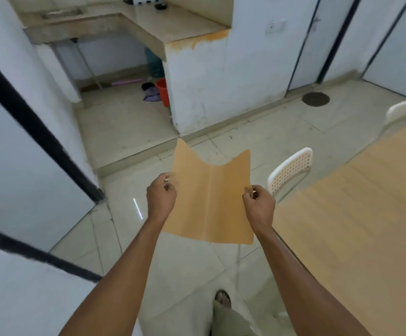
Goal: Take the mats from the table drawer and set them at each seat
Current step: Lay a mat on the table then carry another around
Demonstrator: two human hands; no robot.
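One mat (210, 197), two hands, two white chairs (290, 172), one table (357, 226).

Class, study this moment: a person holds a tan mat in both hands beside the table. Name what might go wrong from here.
1. The mat is pinched only at its side edges by the left hand and right hand; its far edge sags, so it might slip.
2. It hangs over the floor, not the table, so a drop could dirty it.

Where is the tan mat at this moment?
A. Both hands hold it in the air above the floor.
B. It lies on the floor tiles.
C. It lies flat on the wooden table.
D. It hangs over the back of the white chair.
A: the left hand and the right hand each pinch one side edge of the mat, which is over the floor tiles, left of the table.
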